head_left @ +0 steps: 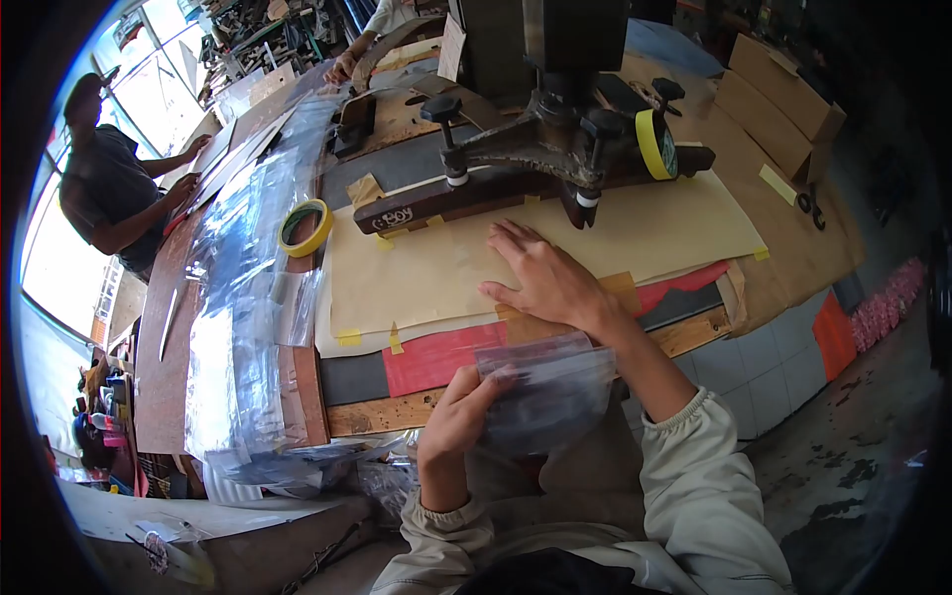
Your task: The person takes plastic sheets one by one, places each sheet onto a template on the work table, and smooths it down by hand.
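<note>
My left hand (461, 412) is closed on a clear plastic bag (550, 397) in front of the table's near edge. My right hand (548, 278) lies with its fingers spread on a large cream sheet (436, 283), below the dark metal bar (535, 188) of a machine. Yellow tape pieces sit along the sheet's edges. Under its near edge show a red sheet (436, 359) and a brown piece (531, 327), which my right wrist partly covers.
A yellow tape roll (305, 228) lies left of the sheet; another (655, 145) rests against the machine. Clear plastic sheeting (243, 337) covers the left side. Scissors (811, 206) and a cardboard box (773, 104) are at right. A person (119, 178) works at the far left; another's hand (342, 67) shows behind.
</note>
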A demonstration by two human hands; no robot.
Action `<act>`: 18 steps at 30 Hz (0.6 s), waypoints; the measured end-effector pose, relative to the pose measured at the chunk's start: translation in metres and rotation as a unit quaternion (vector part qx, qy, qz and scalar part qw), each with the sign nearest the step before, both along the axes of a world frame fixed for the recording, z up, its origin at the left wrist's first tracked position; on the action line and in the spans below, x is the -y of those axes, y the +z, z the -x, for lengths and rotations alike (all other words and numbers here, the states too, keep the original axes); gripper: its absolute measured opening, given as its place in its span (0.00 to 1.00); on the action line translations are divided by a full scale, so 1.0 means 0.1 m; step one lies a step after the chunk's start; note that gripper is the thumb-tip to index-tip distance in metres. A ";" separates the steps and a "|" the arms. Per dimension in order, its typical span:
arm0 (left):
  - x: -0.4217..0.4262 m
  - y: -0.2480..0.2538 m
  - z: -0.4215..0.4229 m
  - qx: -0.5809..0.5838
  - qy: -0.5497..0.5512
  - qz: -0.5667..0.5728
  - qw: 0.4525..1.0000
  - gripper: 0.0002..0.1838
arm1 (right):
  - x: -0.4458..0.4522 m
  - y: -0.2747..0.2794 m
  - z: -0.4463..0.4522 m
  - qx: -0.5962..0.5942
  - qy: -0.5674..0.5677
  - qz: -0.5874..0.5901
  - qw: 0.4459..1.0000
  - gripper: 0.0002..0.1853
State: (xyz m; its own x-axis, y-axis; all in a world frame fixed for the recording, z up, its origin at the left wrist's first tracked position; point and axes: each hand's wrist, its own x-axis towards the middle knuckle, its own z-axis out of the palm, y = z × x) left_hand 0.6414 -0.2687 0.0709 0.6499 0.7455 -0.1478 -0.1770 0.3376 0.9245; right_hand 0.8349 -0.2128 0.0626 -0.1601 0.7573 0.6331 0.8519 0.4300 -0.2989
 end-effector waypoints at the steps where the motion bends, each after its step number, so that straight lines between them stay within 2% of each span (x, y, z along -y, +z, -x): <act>1: -0.01 -0.01 0.00 -0.004 -0.006 0.024 1.000 0.11 | 0.00 0.01 0.01 -0.002 -0.010 -0.004 1.000 0.22; 4: 0.00 0.03 -0.02 -0.013 -0.009 -0.099 0.995 0.12 | 0.10 0.25 0.02 0.047 -0.015 0.102 0.994 0.20; 5: 0.00 0.03 -0.02 -0.022 -0.003 -0.149 0.989 0.12 | 0.10 0.25 0.02 0.056 -0.016 0.085 0.995 0.18; 7: -0.01 0.04 0.00 -0.016 -0.014 -0.162 0.987 0.12 | 0.09 0.22 0.03 0.074 -0.018 0.049 0.996 0.15; 9: -0.02 0.05 0.00 -0.016 -0.017 -0.175 0.984 0.12 | 0.09 0.22 0.03 0.075 -0.025 0.100 0.992 0.15; 10: -0.02 0.05 0.00 -0.017 -0.017 -0.181 0.983 0.12 | 0.09 0.21 0.03 0.075 -0.029 0.126 0.989 0.15; 18: -0.02 0.01 0.03 -0.028 -0.018 -0.185 0.982 0.11 | 0.08 0.19 0.04 0.072 -0.037 0.108 0.991 0.18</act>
